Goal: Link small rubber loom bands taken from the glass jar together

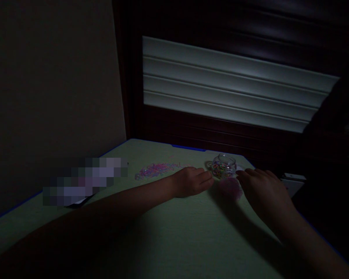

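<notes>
Squarely between the 2 hands sits 1 pinkish bundle (231,188), its long axis slanting from the right fingertips toward the person and slightly rightward; which end is its mouth I cannot tell. The right hand (261,190) arches over from the right, fingers drawn narrowly together at the bundle's upper edge, but it is too dark to tell whether they pinch it. The left hand (193,181) has its fingers curled nearly closed, just left of the bundle; whether they hold anything I cannot tell. Just beyond the gap between the hands stands 1 glass jar (220,167), upright, mouth up, with coloured pieces inside, too many to count. Left of the left hand lies 1 loose pile of pink and purple bits (155,170), and farther left 1 pixelated object (90,184), all on 1 pale green tabletop (174,232).
</notes>
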Available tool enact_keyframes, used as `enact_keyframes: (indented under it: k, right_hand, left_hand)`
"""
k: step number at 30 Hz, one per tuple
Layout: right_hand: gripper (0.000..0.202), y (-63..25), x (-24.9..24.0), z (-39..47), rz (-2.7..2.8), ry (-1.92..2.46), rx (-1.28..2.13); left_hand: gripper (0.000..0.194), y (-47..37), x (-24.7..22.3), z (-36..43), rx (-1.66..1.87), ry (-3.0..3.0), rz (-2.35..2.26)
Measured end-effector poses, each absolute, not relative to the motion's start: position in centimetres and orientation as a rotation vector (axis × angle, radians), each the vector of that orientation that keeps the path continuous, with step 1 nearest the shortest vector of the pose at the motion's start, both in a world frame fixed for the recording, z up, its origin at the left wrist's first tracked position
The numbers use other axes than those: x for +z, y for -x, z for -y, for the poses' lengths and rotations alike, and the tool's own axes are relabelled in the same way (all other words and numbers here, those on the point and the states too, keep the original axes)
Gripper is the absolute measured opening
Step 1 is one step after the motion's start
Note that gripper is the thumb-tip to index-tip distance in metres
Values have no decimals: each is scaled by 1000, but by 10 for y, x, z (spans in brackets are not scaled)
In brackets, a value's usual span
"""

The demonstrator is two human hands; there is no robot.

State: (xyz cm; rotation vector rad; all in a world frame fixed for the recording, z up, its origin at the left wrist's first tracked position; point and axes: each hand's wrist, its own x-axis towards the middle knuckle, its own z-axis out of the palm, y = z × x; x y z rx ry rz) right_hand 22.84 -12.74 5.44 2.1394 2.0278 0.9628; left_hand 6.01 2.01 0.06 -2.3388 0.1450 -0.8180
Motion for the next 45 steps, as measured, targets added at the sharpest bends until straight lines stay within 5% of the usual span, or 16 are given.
enact_keyframes:
  k: [15, 25, 45]
  right_hand:
    - [18, -229, 55, 126, -2047, -2132, 942]
    - [17, -230, 54, 128, -2047, -2140, 915]
    - [17, -231, 53, 127, -2080, -2145, 949]
  left_hand:
    - [16, -63, 1, -21, -743, 2345, -4]
    - [14, -60, -2, -31, -760, 2447, 845]
    - [18, -60, -11, -41, -692, 2504, 887]
